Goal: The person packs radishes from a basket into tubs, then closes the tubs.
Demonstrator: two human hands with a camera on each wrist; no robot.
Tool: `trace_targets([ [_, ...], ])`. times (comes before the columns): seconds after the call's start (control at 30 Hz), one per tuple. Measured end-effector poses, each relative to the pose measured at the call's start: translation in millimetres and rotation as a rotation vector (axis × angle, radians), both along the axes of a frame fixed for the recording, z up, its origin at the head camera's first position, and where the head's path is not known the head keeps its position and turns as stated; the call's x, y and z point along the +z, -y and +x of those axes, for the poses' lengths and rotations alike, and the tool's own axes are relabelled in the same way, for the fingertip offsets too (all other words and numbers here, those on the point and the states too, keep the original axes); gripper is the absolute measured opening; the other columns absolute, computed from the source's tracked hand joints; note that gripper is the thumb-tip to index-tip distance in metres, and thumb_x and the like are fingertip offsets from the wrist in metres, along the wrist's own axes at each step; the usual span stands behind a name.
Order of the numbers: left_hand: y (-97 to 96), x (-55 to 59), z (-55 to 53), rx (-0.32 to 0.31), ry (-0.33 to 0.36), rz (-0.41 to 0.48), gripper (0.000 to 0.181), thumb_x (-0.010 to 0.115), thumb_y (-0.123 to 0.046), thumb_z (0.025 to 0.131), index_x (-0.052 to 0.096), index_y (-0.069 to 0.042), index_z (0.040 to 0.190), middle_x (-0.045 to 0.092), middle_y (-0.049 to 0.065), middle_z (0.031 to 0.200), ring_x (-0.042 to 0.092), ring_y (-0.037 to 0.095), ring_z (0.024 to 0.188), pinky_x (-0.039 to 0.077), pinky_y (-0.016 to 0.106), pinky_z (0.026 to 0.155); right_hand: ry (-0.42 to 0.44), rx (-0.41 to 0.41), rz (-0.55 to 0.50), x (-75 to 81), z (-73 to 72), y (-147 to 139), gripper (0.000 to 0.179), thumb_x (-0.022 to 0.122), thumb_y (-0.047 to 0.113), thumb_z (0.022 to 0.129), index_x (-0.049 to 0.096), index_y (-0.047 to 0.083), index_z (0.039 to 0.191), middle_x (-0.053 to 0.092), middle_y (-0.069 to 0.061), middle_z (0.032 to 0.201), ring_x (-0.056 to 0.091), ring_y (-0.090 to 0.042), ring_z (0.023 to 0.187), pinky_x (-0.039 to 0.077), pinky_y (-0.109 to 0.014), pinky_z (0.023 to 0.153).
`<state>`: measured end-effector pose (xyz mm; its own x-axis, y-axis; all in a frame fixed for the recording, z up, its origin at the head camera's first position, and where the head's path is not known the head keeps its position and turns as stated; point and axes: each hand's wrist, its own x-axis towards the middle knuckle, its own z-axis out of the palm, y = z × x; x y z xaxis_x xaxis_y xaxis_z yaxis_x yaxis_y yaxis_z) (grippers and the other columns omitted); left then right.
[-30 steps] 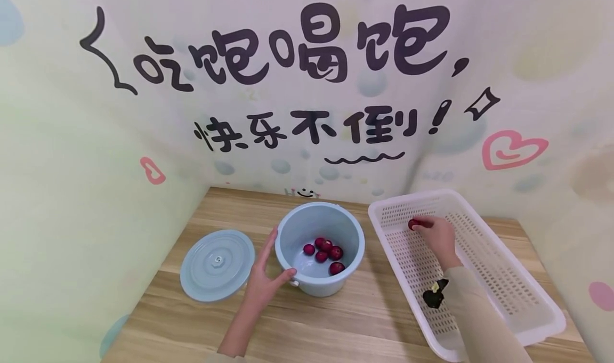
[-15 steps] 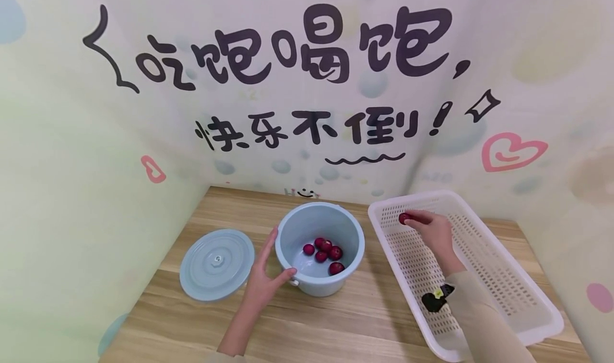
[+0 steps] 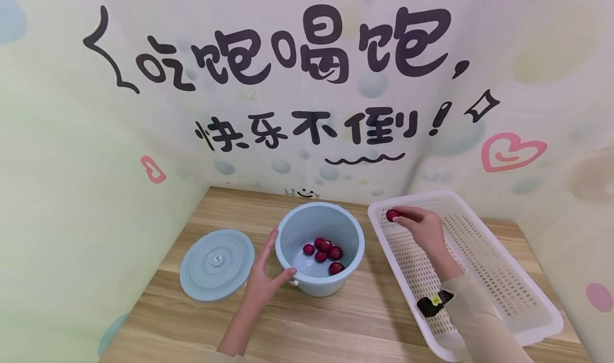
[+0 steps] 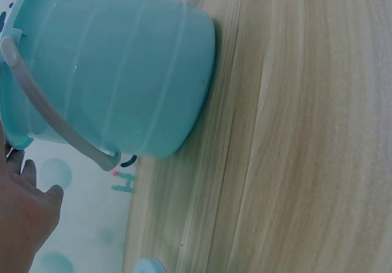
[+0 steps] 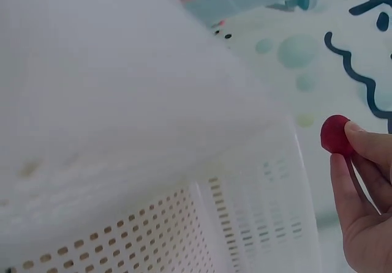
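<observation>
A light blue bucket (image 3: 316, 287) stands on the table with several small, round, dark red fruits (image 3: 326, 245) at its bottom. My left hand (image 3: 263, 282) is spread against the bucket's left side, thumb at the front of the rim and fingers extended along the outside; the left wrist view shows the fingertips right at the rim. Over the far left corner of a white perforated basket (image 3: 542, 328), my right hand (image 3: 424, 228) pinches one red fruit (image 3: 393, 215) between thumb and fingers. The right wrist view shows that fruit (image 5: 335, 134) held at the fingertips.
A round blue lid (image 3: 211, 272) lies left of the bucket on the wooden table (image 3: 336, 331). The basket's raised left wall (image 3: 400, 277) stands between my right hand and the bucket. A printed curtain (image 3: 288, 86) closes off the back and sides.
My right hand has lifted the red fruit and moved left across the basket toward its far left corner. The left hand and bucket have stayed in place.
</observation>
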<state>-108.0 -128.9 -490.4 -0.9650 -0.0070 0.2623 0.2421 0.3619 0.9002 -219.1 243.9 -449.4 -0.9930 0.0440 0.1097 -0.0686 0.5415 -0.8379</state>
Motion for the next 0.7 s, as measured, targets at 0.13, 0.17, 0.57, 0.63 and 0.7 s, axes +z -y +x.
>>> trace_targets([
  [0.13, -0.1, -0.8, -0.5, 0.001, -0.001, 0.001, 0.095, 0.084, -0.019, 0.079, 0.030, -0.024, 0.158, 0.029, 0.004, 0.165, 0.025, 0.035, 0.153, 0.024, 0.064, 0.120, 0.001, 0.028, -0.022, 6.1, 3.7, 9.0, 0.034, 0.071, 0.024, 0.093, 0.072, 0.008, 0.123, 0.071, -0.016, 0.122, 0.057, 0.014, 0.090, 0.050, -0.003, 0.077],
  [0.17, 0.0, -1.1, -0.6, 0.002, -0.001, 0.001, 0.095, 0.084, -0.019, 0.079, 0.030, -0.024, 0.158, 0.029, 0.004, 0.165, 0.025, 0.035, 0.153, 0.024, 0.064, 0.120, 0.000, 0.033, -0.028, 7.3, 4.3, 11.1, 0.034, 0.072, 0.025, 0.093, 0.072, 0.009, 0.123, 0.072, -0.015, 0.122, 0.057, 0.014, 0.089, 0.050, -0.003, 0.077],
  [0.57, 0.9, -1.8, -1.1, -0.007, 0.002, 0.005, 0.096, 0.084, -0.021, 0.080, 0.029, -0.023, 0.158, 0.028, 0.003, 0.165, 0.025, 0.036, 0.153, 0.025, 0.066, 0.119, -0.053, 0.131, -0.155, 20.5, 15.1, 36.6, 0.035, 0.075, 0.020, 0.090, 0.071, 0.005, 0.122, 0.072, -0.020, 0.120, 0.064, 0.012, 0.089, 0.055, -0.008, 0.079],
  [0.63, 1.0, -2.0, -1.3, -0.007, 0.002, 0.000, 0.096, 0.084, -0.024, 0.080, 0.029, -0.022, 0.158, 0.028, 0.003, 0.165, 0.025, 0.036, 0.153, 0.025, 0.066, 0.119, -0.048, 0.150, -0.171, 22.0, 17.0, 39.9, 0.036, 0.075, 0.020, 0.090, 0.070, 0.004, 0.122, 0.071, -0.021, 0.120, 0.065, 0.011, 0.091, 0.056, -0.009, 0.080],
  [0.7, 0.9, -1.5, -1.0, -0.006, 0.006, 0.001, 0.095, 0.084, -0.025, 0.080, 0.029, -0.022, 0.158, 0.028, 0.002, 0.165, 0.025, 0.036, 0.153, 0.025, 0.066, 0.119, -0.042, 0.167, -0.184, 23.6, 18.8, 43.0, 0.037, 0.075, 0.019, 0.090, 0.070, 0.003, 0.123, 0.070, -0.021, 0.121, 0.065, 0.011, 0.093, 0.055, -0.009, 0.081],
])
